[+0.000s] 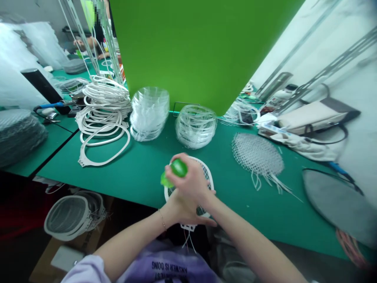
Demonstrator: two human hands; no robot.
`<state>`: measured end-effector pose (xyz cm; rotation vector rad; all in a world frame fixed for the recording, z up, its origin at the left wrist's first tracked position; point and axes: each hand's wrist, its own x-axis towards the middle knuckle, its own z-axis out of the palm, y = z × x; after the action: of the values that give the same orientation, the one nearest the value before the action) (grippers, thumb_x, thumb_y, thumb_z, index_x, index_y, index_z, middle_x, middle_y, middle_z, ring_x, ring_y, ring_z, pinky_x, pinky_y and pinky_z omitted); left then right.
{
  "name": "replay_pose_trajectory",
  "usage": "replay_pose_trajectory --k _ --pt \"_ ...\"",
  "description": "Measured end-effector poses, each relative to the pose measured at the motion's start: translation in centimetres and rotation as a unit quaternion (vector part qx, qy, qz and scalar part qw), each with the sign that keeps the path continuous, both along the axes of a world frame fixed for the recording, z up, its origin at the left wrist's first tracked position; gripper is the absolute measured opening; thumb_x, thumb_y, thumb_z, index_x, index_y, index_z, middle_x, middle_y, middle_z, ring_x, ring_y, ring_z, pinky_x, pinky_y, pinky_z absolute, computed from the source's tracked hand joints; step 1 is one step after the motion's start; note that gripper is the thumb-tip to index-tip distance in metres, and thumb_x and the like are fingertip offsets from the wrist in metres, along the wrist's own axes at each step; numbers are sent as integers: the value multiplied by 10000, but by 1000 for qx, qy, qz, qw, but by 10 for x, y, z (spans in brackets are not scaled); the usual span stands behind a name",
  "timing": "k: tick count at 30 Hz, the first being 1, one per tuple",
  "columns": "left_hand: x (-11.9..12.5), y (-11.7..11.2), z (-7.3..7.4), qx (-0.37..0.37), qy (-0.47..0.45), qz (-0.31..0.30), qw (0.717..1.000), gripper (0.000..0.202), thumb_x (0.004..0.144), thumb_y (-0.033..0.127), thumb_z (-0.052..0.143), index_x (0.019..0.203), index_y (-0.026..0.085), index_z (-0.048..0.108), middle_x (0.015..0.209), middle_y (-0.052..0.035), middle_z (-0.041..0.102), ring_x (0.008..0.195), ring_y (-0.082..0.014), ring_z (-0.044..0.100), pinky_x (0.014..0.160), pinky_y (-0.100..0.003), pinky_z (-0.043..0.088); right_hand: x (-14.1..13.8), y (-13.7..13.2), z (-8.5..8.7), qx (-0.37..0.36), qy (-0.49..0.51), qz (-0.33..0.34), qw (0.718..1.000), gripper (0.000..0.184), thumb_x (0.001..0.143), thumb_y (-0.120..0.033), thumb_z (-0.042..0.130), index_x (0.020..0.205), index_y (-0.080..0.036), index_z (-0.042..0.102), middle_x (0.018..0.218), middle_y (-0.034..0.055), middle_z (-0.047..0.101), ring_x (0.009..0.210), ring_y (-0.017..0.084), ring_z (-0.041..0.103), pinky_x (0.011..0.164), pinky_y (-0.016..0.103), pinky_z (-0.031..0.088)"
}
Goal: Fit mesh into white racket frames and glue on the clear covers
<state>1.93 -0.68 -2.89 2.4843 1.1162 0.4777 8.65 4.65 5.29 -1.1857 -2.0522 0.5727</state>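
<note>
Lilac printed shirt (167, 263) at frame bottom; the left hand (181, 208), bracelet at its wrist, held a white mesh-strung oval frame (204, 173) at the bench (141, 177) edge, fingers together around its lower part, while the right hand (190, 184) had its fingers clamped on a translucent green plastic piece (178, 168) over the frame. Further along the bench lay stacked white frames (103, 129), bare of mesh, stacked clear plastic rings (150, 114) and a loose mesh sheet (257, 157) with trailing strands.
</note>
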Motion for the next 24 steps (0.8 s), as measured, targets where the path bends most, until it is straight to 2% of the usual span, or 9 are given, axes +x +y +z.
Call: replay_pose_trajectory --k 4,6,8,10,15,17,19,22,24 --pt "-16 -14 20 56 -91 43 993 390 992 402 450 1267 204 645 1315 -97 660 1310 -272 545 1135 -441 405 74 51 10 68 30 -302 951 285 774 -467 613 874 -202 641 842 91 696 766 246 653 721 375 510" --pt "-34 -21 25 44 -145 185 971 299 972 337 477 1120 215 707 1113 -100 718 1092 -243 659 963 -391 533 111 84 1 26 -25 -424 905 322 739 -441 655 931 -183 668 890 130 705 857 300 663 777 420 504" --pt "-54 -23 26 -5 -161 332 929 272 958 351 519 1048 201 726 939 -88 708 850 -213 676 795 -352 567 138 115 -14 -24 -75 -470 879 386 757 -441 653 1028 -167 675 985 161 711 959 336 658 826 443 492" --pt "-70 -21 23 -50 -145 402 903 262 944 356 556 1024 186 738 833 -54 680 680 -180 629 708 -336 549 151 139 -28 -55 -98 -482 869 424 786 -434 634 1096 -146 661 1040 185 704 1008 350 648 845 453 479" --pt "-79 -18 12 -95 -118 404 902 254 910 380 632 1015 190 763 825 -23 669 649 -165 617 654 -312 514 153 146 -32 -65 -122 -451 882 631 808 -572 626 1234 -108 589 1160 244 642 1015 347 638 804 427 454" --pt "-79 -21 12 -105 -114 404 902 290 921 388 620 1065 173 751 848 -25 662 654 -161 614 660 -308 516 152 125 -28 -18 -128 -452 883 745 830 -670 549 1307 -98 532 1233 267 585 1033 344 624 775 418 441" --pt "-79 -22 14 -114 -112 408 899 332 946 395 583 1125 157 730 871 -30 653 624 -148 596 647 -305 516 149 91 -32 -16 -130 -442 888 662 869 -685 467 1212 -132 595 1109 214 632 934 315 637 720 404 440" --pt "-76 -22 16 -124 -97 407 900 331 962 404 553 1146 184 717 920 -36 648 672 -162 607 647 -314 523 135 32 -57 -120 -122 -325 930 472 837 -666 539 850 -217 684 760 76 640 674 261 622 623 383 456" --pt "-67 -21 15 -112 -83 394 909 280 948 384 570 1110 208 717 964 -52 647 838 -217 633 749 -359 548 121 0 -76 -108 -65 -249 960 385 841 -608 582 856 -243 703 758 62 642 672 265 640 607 385 485"
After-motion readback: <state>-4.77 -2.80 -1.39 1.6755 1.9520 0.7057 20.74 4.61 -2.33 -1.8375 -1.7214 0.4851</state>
